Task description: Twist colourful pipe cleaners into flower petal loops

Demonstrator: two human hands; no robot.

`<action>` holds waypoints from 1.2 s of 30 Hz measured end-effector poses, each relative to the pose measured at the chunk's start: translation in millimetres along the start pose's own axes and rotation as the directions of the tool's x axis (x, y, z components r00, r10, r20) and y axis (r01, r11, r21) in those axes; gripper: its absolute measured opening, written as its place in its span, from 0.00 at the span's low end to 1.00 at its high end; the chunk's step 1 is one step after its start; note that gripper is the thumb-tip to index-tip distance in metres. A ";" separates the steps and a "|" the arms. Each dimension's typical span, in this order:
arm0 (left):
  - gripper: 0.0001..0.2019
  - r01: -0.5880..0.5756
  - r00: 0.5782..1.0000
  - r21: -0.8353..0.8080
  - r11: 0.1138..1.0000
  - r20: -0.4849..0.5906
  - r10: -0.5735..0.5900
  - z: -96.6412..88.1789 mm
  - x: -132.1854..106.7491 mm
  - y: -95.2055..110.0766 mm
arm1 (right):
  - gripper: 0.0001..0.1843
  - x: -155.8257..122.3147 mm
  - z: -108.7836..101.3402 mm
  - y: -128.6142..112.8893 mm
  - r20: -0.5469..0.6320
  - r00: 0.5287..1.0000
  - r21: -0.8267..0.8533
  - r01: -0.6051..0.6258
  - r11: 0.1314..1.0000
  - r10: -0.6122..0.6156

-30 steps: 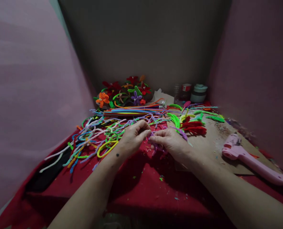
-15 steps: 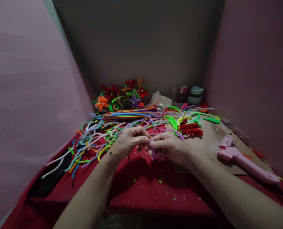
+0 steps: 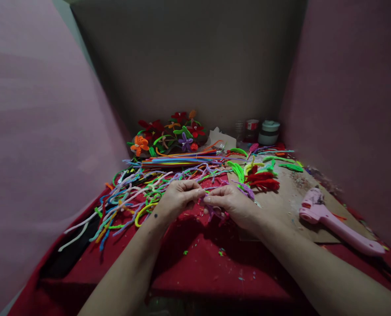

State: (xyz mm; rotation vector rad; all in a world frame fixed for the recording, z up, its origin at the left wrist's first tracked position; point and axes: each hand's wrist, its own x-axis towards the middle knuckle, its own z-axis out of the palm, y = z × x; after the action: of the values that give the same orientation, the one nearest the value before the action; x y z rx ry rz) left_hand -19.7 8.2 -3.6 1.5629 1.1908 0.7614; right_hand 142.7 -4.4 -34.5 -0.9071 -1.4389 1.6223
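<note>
My left hand [image 3: 181, 198] is closed in a pinch, its thumb and fingertips meeting those of my right hand [image 3: 232, 202]. Between them is a purple pipe cleaner [image 3: 215, 214], bent into loops that hang below my right fingers. How it is twisted at the fingertips is hidden. More purple pipe cleaner loops [image 3: 246, 189] show just beyond my right hand. To the left of my left hand lies a loose tangle of coloured pipe cleaners [image 3: 129, 197], with a yellow one [image 3: 139, 216] curving close to my wrist.
A red cloth [image 3: 189, 267] covers the table. On the right, a pink glue gun [image 3: 338, 226] lies partly on a cardboard sheet [image 3: 291, 206]. Red petals [image 3: 264, 181] and green leaves sit there too. Behind are a pipe cleaner bundle [image 3: 182, 161], flowers [image 3: 185, 141] and a lidded container [image 3: 269, 132].
The fingertips of both hands have shifted slightly and press closer together. The purple loops have turned a little beneath my right hand. The whole view has moved slightly.
</note>
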 end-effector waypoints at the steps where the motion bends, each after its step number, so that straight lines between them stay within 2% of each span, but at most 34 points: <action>1: 0.12 -0.010 1.000 0.006 1.000 -0.022 0.010 0.4 0.2 -0.2 | 0.10 0.7 0.0 0.3 -0.029 1.000 0.012 0.008 1.000 -0.008; 5: 0.12 -0.030 1.000 -0.006 1.000 -0.010 0.030 0.8 0.7 -2.6 | 0.08 2.5 1.5 1.3 -0.166 0.984 0.015 0.070 0.997 -0.066; 8: 0.11 -0.007 1.000 -0.031 0.999 0.020 0.008 0.2 1.0 -4.1 | 0.09 2.8 3.4 2.9 -0.187 0.978 -0.019 0.086 0.996 -0.088; 14: 0.11 0.022 1.000 -0.060 0.998 -0.008 -0.022 1.0 3.2 -6.5 | 0.11 2.3 7.5 6.5 -0.211 0.969 -0.075 0.117 0.990 -0.130; 19: 0.12 0.037 0.999 -0.100 0.994 0.014 -0.036 2.9 3.8 -6.8 | 0.12 0.1 11.4 8.4 -0.288 0.928 -0.266 0.160 0.951 -0.236; 22: 0.12 0.026 0.999 -0.036 0.999 0.021 -0.025 4.1 3.4 -5.2 | 0.10 1.5 10.8 11.9 -0.288 0.907 -0.393 0.181 0.901 -0.308; 25: 0.12 -0.002 1.000 0.024 1.000 0.023 0.002 6.3 3.6 -4.5 | 0.09 4.0 10.3 15.3 -0.300 0.897 -0.471 0.156 0.868 -0.324; 28: 0.12 -0.024 0.999 0.018 1.000 0.029 0.023 7.8 4.2 -5.2 | 0.08 4.3 11.8 14.8 -0.341 0.893 -0.466 0.110 0.878 -0.292; 30: 0.12 -0.020 0.999 -0.001 1.000 0.036 0.020 7.1 4.5 -5.7 | 0.08 2.8 12.6 11.9 -0.343 0.916 -0.385 0.065 0.921 -0.208; 33: 0.11 -0.011 0.999 0.003 1.000 0.037 0.011 3.7 4.6 -5.4 | 0.10 -0.1 10.8 6.4 -0.257 0.964 -0.221 0.016 0.975 -0.074; 36: 0.12 -0.007 0.998 0.030 1.000 0.057 0.006 0.2 5.1 -4.6 | 0.09 -0.5 6.7 3.8 -0.148 0.989 -0.134 0.001 0.991 -0.021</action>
State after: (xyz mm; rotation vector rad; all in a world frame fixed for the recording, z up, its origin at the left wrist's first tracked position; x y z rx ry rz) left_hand -19.4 13.1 -8.4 1.6033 1.1610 0.7019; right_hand 136.7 -8.0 -37.6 -1.0711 -1.4577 1.4312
